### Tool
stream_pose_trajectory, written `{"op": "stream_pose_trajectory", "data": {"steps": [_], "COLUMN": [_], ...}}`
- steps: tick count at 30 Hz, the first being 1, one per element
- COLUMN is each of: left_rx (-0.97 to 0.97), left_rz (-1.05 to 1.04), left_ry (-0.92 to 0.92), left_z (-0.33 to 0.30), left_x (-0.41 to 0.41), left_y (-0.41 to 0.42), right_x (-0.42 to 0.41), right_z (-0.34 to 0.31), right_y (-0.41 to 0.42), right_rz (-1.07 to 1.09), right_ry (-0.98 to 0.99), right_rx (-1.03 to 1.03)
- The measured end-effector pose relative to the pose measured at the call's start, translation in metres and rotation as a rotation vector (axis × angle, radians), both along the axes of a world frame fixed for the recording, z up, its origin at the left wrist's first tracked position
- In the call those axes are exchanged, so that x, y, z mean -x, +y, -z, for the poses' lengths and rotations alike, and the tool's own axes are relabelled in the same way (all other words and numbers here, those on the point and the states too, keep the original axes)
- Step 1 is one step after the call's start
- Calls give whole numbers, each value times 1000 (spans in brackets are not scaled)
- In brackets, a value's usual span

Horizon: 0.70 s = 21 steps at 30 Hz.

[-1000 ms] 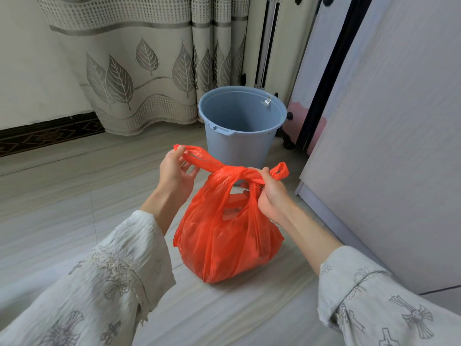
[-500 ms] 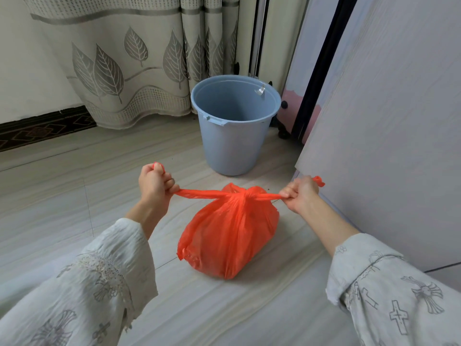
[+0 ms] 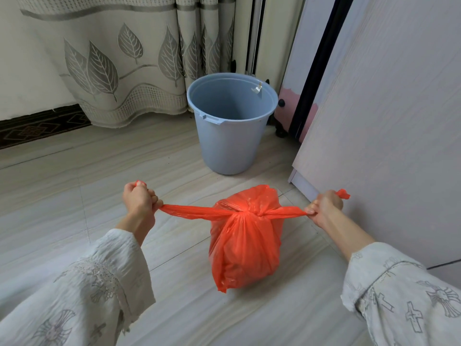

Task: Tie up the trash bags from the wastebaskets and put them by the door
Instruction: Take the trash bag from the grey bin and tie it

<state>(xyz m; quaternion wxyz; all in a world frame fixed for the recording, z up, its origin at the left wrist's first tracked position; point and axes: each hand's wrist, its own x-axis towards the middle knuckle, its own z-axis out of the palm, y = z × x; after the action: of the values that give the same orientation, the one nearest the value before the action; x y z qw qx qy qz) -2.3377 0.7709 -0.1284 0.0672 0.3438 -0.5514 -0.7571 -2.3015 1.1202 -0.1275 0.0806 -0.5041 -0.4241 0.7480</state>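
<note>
Far left, along the wall: dark patterned baseboard strip [image 3: 37, 126], then a cream curtain with grey leaf print [image 3: 119, 61] hanging to the pale wood-grain plank floor [image 3: 62, 186].

Left hand [image 3: 139, 199]: fist curled round the left handle strip of the orange plastic trash bag [image 3: 245, 243]; a small orange tip of the strip shows above the knuckles. Sleeve is white embroidered cloth [image 3: 87, 283]. The strip runs taut and roughly level from the fist to the knot.

Centre: the bag sits on the floor between the 2 hands, full and rounded, neck gathered into 1 knot [image 3: 245, 211] at its top. 2 handle strips leave the knot, 1 to each side, both stretched straight.

Behind the bag, well apart from it: round light-blue plastic wastebasket [image 3: 230, 143], upright, interior bare, a small scrap of tape on the far inner rim. No liner in it.

Right hand [image 3: 324, 206]: fingers curled, pinching the right handle strip, with the orange end of the strip sticking out past the hand toward the panel. Sleeve pale with grey cross print [image 3: 404, 290].

Far right: large pale wood-grain panel [image 3: 389, 121], its lower corner near the bag. Behind the panel's edge a pink wheeled object [image 3: 287, 106] is partly hidden; cannot tell what it is.
</note>
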Motion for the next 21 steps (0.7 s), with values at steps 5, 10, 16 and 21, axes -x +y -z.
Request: {"op": "stream_pose_trajectory", "data": {"steps": [5, 10, 16, 21], "left_rx": [-130, -229, -240, -306], "left_rz": [-11, 125, 72, 409], "left_ry": [30, -9, -242, -211], "left_z": [2, 6, 22, 29], "left_x": [1, -1, -22, -41], "left_y": [6, 24, 45, 69], "right_x": [-2, -5, -22, -28], "right_z": [2, 15, 29, 31], "right_y": [-3, -19, -42, -43], "right_rz": [-4, -81, -153, -274], "right_ry": [140, 87, -206, -311], "right_rx": [68, 116, -63, 92]}}
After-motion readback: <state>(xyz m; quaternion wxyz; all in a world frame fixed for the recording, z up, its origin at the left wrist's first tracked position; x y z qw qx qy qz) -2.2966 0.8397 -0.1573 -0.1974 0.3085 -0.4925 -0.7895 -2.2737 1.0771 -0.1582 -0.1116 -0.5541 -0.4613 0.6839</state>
